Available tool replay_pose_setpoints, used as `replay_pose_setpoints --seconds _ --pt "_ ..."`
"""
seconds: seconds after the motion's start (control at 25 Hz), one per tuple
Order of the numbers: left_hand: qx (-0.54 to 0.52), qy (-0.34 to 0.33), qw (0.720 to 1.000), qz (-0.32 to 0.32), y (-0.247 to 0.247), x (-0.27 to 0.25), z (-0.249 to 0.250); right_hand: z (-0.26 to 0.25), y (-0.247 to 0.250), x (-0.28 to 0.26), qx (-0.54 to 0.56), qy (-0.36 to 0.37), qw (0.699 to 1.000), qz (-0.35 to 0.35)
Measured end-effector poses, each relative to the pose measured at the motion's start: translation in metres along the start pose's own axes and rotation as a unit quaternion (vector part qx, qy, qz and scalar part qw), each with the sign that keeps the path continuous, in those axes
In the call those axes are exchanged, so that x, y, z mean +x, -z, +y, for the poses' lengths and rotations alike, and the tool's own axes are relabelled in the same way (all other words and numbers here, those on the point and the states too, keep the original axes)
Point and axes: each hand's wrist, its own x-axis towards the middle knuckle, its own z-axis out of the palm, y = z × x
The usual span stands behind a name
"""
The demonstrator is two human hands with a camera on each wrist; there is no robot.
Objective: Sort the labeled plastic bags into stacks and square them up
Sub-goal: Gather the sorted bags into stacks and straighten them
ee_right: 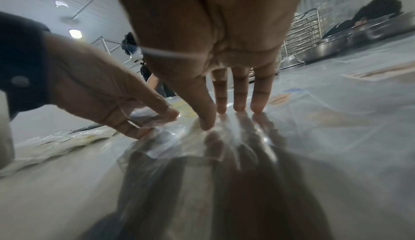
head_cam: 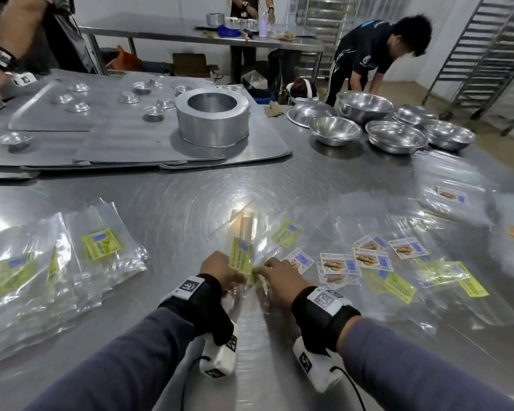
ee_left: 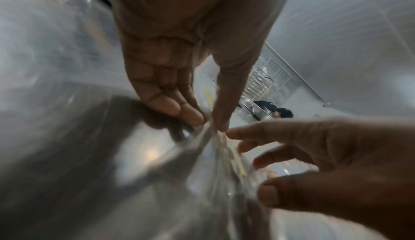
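The clear bag with a yellow-green label [head_cam: 241, 256] lay on the steel desk [head_cam: 190, 209] right in front of you, between your two hands. Your left hand [head_cam: 220, 269] pinched its edge between thumb and fingertips [ee_left: 193, 117]. Your right hand [head_cam: 279, 281] was released, its straight fingers [ee_right: 239, 100] pressing down on the plastic. A stack of green-labeled bags [head_cam: 57, 262] sat to your left, and loose bags with tan and green labels [head_cam: 371, 262] were scattered to your right. Steel bowls [head_cam: 395, 134] stood farther back, near a round metal tin [head_cam: 211, 120].
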Motion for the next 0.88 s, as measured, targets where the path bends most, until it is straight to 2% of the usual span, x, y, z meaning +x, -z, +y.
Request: replay_pose_setpoints --seconds 0.08,0.16,0.32,0.44,0.52,0.64,0.76,0.88 --pt "-0.042 0.020 0.998 -0.052 -0.001 0.001 0.004 0.001 0.001 0.003 0.039 -0.012 0.999 0.011" --pt "-0.059 0.021 0.995 -0.074 -0.001 0.000 0.004 0.006 0.004 0.003 0.073 -0.035 0.996 0.022" --pt "-0.065 -0.013 0.998 -0.013 0.017 0.005 -0.004 0.031 0.019 -0.003 -0.008 -0.104 0.995 0.009" --pt "-0.063 -0.002 0.998 0.027 0.041 0.005 -0.011 0.052 0.035 0.000 -0.041 -0.173 0.984 -0.008" --pt "-0.088 0.004 0.995 0.045 0.052 0.007 -0.019 0.058 0.042 0.003 -0.056 -0.201 0.978 0.010" --pt "-0.179 0.024 0.983 0.042 0.056 0.006 -0.023 0.047 0.038 0.009 -0.068 -0.143 0.987 0.035" --pt "-0.166 0.018 0.984 0.062 0.057 0.009 -0.022 0.024 0.026 0.018 -0.089 -0.110 0.990 0.004" --pt "-0.074 0.020 0.990 0.117 0.069 0.014 -0.030 0.008 0.014 0.021 -0.106 -0.062 0.992 0.000"
